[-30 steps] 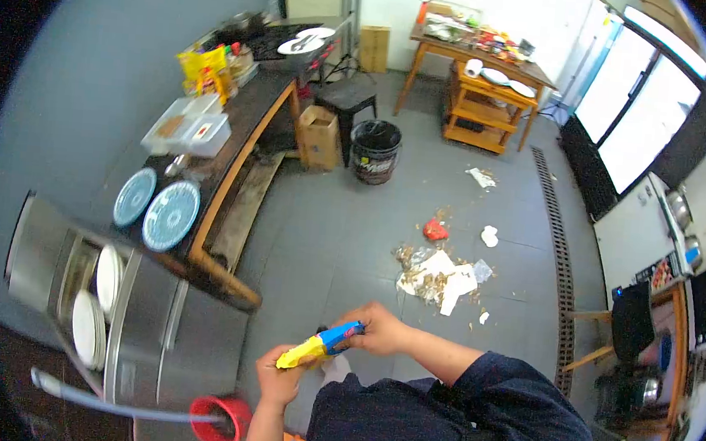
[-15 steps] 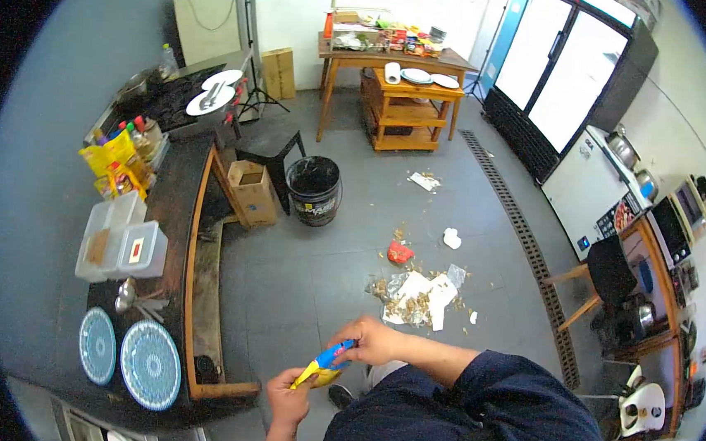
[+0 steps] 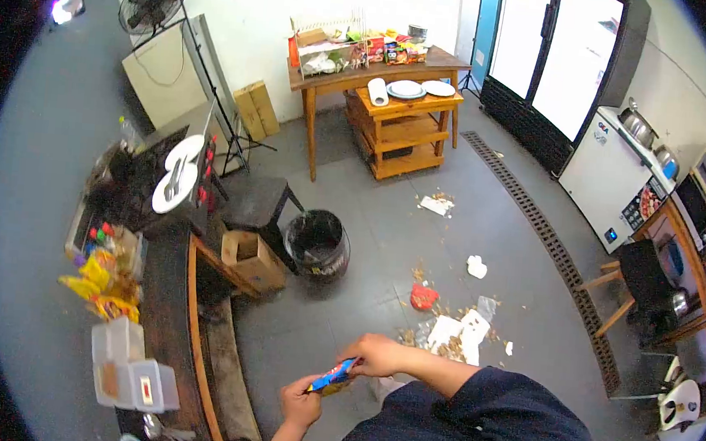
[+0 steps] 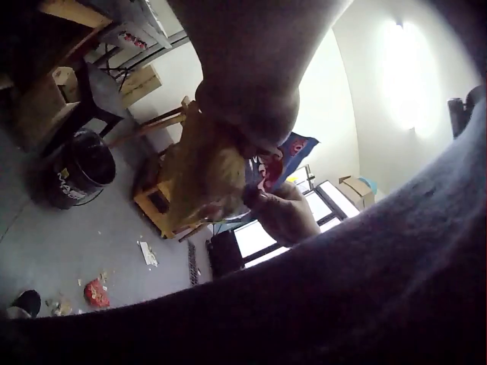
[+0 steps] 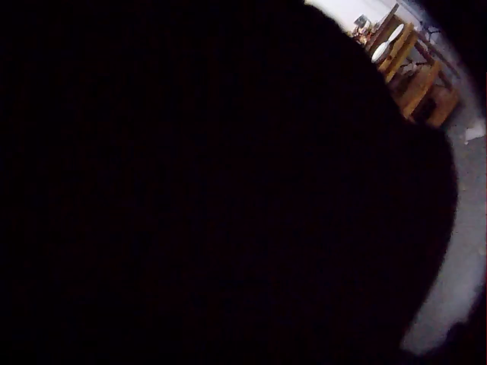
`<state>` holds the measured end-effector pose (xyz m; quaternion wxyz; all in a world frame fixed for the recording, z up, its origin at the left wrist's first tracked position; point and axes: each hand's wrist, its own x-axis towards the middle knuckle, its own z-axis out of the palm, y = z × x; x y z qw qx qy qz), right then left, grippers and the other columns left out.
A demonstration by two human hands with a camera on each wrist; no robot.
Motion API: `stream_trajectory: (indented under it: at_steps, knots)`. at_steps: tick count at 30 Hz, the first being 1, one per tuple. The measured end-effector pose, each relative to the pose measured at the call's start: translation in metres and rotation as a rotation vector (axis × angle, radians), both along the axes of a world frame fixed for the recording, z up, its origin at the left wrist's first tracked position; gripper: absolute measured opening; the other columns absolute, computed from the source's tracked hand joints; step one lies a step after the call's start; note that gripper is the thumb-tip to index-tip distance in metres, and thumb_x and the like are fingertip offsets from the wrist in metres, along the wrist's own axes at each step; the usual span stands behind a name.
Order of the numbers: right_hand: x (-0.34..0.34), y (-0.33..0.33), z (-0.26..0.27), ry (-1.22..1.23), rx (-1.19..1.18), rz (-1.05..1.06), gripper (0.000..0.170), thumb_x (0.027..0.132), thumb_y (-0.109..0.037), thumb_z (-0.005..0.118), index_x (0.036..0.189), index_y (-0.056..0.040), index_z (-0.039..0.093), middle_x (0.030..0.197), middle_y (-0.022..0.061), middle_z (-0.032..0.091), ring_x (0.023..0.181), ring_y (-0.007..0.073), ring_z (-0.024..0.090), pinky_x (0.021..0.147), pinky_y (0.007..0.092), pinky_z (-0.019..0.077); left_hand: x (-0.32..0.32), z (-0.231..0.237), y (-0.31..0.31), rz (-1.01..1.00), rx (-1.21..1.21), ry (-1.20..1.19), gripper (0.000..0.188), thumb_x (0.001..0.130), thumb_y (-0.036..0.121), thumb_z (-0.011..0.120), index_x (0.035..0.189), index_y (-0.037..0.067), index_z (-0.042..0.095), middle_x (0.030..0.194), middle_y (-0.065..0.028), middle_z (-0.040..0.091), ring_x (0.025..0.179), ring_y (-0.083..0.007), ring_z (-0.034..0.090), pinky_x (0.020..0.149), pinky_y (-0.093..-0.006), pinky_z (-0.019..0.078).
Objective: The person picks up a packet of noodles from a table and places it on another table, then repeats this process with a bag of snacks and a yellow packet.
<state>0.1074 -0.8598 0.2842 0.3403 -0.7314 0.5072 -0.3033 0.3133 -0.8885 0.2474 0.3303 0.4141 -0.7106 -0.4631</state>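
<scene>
In the head view, a blue and yellow plastic packet is stretched between my two hands in front of my body. My left hand pinches its lower left end, and the fingers of my right hand grip its blue upper end. The left wrist view has the packet's yellowish side hanging below my left hand, with my right hand pinching near the red lettering. What is inside the packet is hidden. Darkness covers most of the right wrist view.
Scattered litter with white paper and a red wrapper lies on the floor ahead. A black bucket and cardboard box stand beside the left counter. Further back are a wooden table and a small shelf cart.
The head view has swung, bringing the fan and stove into sight at left while the steel cabinet has left the view. Both hands keep their hold on the packet, which now shows mostly blue.
</scene>
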Motion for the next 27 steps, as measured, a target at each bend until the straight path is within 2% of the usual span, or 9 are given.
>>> stream_trajectory:
  at_steps: [4,7,9,12,16,18,21,24,27]
  knots:
    - [-0.075,-0.039,-0.005,0.091,0.022,-0.129,0.017,0.064,-0.018,0.058,0.08,-0.0113,0.059,0.073,0.0104,0.058,0.069,0.0286,0.054,0.06,0.0371,0.0424,-0.071,0.039,-0.067,-0.215,0.031,-0.022,0.016,0.068,-0.001,0.051,0.08,0.002,0.06,0.078,-0.0097,0.061,0.072,-0.0137,0.057,0.066,-0.0244,0.044]
    - [-0.109,-0.066,-0.002,0.248,-0.004,-0.231,0.016,0.066,-0.024,0.056,0.077,-0.0135,0.058,0.069,0.0103,0.057,0.066,0.0303,0.054,0.059,0.0401,0.0416,-0.121,0.029,-0.105,-0.268,-0.071,0.017,0.015,0.068,0.003,0.057,0.083,0.001,0.06,0.082,-0.0097,0.06,0.076,-0.0138,0.057,0.067,-0.0253,0.0441]
    - [-0.127,-0.085,0.004,0.331,-0.031,-0.269,0.015,0.067,-0.026,0.056,0.076,-0.0143,0.058,0.067,0.0096,0.056,0.065,0.0305,0.054,0.058,0.0408,0.0413,-0.144,0.028,-0.128,-0.316,-0.016,0.104,0.015,0.069,0.004,0.059,0.084,0.001,0.059,0.083,-0.009,0.06,0.077,-0.0143,0.056,0.067,-0.0258,0.0444]
    - [-0.158,-0.116,0.008,0.293,-0.021,-0.275,0.018,0.067,-0.027,0.057,0.078,-0.0136,0.059,0.069,0.0106,0.057,0.066,0.03,0.054,0.059,0.0381,0.0427,-0.177,0.016,-0.164,-0.305,0.107,0.224,0.013,0.07,0.003,0.058,0.083,0.0,0.059,0.081,-0.0078,0.06,0.074,-0.0123,0.056,0.066,-0.0242,0.044]
    - [-0.199,-0.168,0.002,-0.044,0.02,-0.472,0.025,0.064,-0.027,0.063,0.083,-0.0102,0.059,0.074,0.0113,0.058,0.069,0.0268,0.056,0.062,0.0333,0.0437,-0.221,0.007,-0.228,-0.277,0.249,0.257,0.012,0.072,0.002,0.056,0.082,-0.002,0.059,0.078,-0.0066,0.06,0.071,-0.0092,0.054,0.064,-0.0222,0.0433]
    - [-0.226,-0.199,0.017,-0.079,0.072,-0.525,0.028,0.062,-0.025,0.065,0.083,-0.0075,0.06,0.075,0.0118,0.059,0.07,0.025,0.057,0.063,0.031,0.0438,-0.252,0.001,-0.266,-0.315,0.279,0.311,0.011,0.072,0.001,0.055,0.082,-0.003,0.059,0.076,-0.0064,0.059,0.069,-0.0089,0.053,0.063,-0.0218,0.0431]
    - [-0.287,-0.253,-0.008,-0.039,0.022,-0.485,0.026,0.062,-0.023,0.066,0.08,-0.0047,0.06,0.076,0.0115,0.059,0.072,0.0235,0.057,0.065,0.03,0.044,-0.305,0.0,-0.334,-0.406,0.261,0.334,0.01,0.072,0.001,0.056,0.082,-0.003,0.059,0.076,-0.0058,0.059,0.07,-0.0089,0.053,0.064,-0.0214,0.0428]
    - [-0.344,-0.311,0.002,0.063,0.053,-0.544,0.024,0.062,-0.023,0.066,0.078,-0.005,0.061,0.077,0.0116,0.059,0.072,0.0234,0.056,0.065,0.0298,0.0442,-0.367,-0.005,-0.403,-0.471,0.297,0.369,0.011,0.072,0.001,0.057,0.082,-0.003,0.058,0.077,-0.006,0.059,0.071,-0.0091,0.053,0.065,-0.0216,0.0431]
    - [-0.396,-0.364,0.012,-0.027,0.029,-0.622,0.024,0.062,-0.023,0.066,0.078,-0.0068,0.061,0.076,0.0106,0.059,0.071,0.0232,0.056,0.064,0.031,0.0443,-0.429,0.01,-0.465,-0.523,0.313,0.397,0.011,0.073,0.001,0.055,0.083,-0.002,0.059,0.078,-0.0059,0.059,0.072,-0.0091,0.053,0.066,-0.0219,0.0435]
